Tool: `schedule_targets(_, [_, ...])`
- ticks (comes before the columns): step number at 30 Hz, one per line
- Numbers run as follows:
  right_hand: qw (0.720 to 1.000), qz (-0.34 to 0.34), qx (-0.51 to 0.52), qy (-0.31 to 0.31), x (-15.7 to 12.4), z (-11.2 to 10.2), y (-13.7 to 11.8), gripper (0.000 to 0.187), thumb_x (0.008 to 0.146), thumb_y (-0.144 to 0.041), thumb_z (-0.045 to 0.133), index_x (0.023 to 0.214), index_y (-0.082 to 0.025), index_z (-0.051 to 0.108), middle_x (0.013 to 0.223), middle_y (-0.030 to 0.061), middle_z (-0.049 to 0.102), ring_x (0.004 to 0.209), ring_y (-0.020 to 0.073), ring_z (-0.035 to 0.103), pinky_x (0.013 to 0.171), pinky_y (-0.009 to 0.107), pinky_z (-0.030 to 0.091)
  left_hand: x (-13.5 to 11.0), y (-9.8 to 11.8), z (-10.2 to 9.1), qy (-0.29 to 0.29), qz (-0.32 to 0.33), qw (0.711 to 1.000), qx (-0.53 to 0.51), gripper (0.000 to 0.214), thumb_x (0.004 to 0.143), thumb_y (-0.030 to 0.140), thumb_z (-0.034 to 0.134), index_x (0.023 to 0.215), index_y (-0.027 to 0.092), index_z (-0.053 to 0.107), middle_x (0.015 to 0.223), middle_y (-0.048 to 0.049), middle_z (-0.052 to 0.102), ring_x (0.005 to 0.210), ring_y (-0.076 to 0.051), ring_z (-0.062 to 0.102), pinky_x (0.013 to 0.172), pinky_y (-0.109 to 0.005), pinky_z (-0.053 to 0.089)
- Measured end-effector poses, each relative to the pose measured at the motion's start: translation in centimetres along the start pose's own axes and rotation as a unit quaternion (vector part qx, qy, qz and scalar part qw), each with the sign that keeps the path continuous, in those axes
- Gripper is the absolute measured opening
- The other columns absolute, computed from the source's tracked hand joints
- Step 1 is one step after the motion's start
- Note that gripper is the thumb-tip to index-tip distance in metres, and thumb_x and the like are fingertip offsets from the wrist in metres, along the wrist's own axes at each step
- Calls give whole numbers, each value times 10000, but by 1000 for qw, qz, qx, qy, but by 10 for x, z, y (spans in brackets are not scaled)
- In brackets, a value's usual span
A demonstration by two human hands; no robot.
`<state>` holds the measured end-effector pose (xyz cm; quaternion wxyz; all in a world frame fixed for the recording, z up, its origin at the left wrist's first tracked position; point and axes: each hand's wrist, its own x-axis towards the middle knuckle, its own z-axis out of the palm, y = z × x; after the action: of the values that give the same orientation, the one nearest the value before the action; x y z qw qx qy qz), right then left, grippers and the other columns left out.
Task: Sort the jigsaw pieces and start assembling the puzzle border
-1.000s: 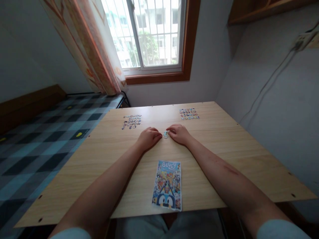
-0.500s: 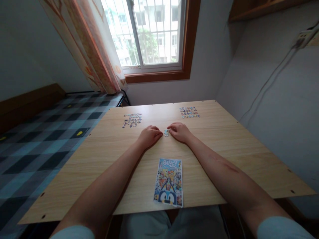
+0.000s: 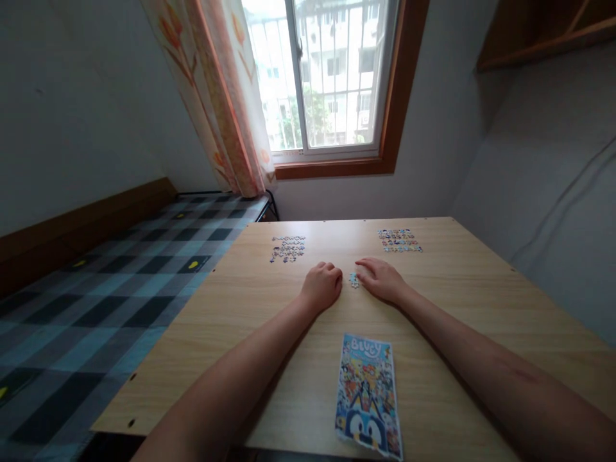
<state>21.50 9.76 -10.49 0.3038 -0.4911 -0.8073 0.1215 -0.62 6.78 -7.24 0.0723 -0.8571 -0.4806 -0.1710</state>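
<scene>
A small cluster of joined jigsaw pieces (image 3: 354, 280), pale blue, lies on the table between my two hands. My left hand (image 3: 323, 286) rests just left of it, apart from it, with the fingers curled in; whatever they may hold is hidden. On the other side, my right hand (image 3: 382, 278) lies low with fingers stretched towards the cluster. Its fingertips are at the cluster's right edge, and a gap shows between forefinger and thumb. Closer to me lies a picture sheet (image 3: 368, 394) with a blue cartoon dog and the word "Bluey".
Loose jigsaw pieces lie in rows at the back left (image 3: 289, 249) and back right (image 3: 399, 240) of the wooden table (image 3: 269, 314). A bed with a checked cover (image 3: 144, 276) adjoins on the left. Behind are a window and a curtain (image 3: 221, 96).
The camera view has turned, so everything sits further right and lower. My left hand's fingers have curled in from pointing at the cluster. My right hand's fingers look a little more spread.
</scene>
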Motion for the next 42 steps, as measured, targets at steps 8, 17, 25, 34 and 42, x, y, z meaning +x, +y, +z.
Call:
schedule_targets(8, [997, 8, -63, -35, -2, 5, -1, 496, 947, -463, 517, 1348, -193, 628, 1421, 125, 598, 1333, 280, 521, 1147, 446, 361, -21, -7, -11, -10, 65, 996, -54, 239, 961, 239, 482, 1048, 199, 701, 1061, -85, 691, 1016, -217, 597, 948, -356, 494])
schedule_targets(17, [992, 3, -105, -71, -7, 2, -8, 525, 979, -486, 460, 1395, -199, 603, 1498, 143, 524, 1404, 304, 446, 1175, 488, 304, -25, -18, -18, -28, 83, 991, -103, 244, 932, 217, 507, 1085, 207, 696, 1106, -82, 687, 1030, -228, 589, 950, -375, 498])
schedule_targets(25, [992, 4, -95, -88, -10, 1, -10, 499, 975, -461, 478, 1404, -235, 599, 1532, 128, 488, 1436, 321, 406, 1188, 532, 277, -25, -22, -18, -37, 86, 987, -134, 255, 911, 198, 526, 1107, 204, 689, 1109, -84, 683, 1038, -230, 583, 969, -388, 490])
schedule_targets(34, [991, 7, -95, -96, -11, 1, -13, 487, 1018, -457, 374, 1399, -258, 604, 1537, 113, 485, 1447, 324, 396, 1182, 569, 277, -26, -22, -17, -37, 78, 985, -148, 272, 906, 191, 531, 1130, 217, 682, 1132, -85, 675, 1052, -227, 579, 990, -395, 482])
schedule_targets(42, [991, 4, -93, -92, -12, 3, -12, 504, 987, -504, 440, 1397, -264, 608, 1538, 115, 483, 1445, 333, 391, 1185, 560, 267, -27, -22, -19, -42, 76, 986, -145, 274, 913, 189, 525, 1135, 214, 684, 1134, -80, 676, 1059, -222, 576, 995, -383, 481])
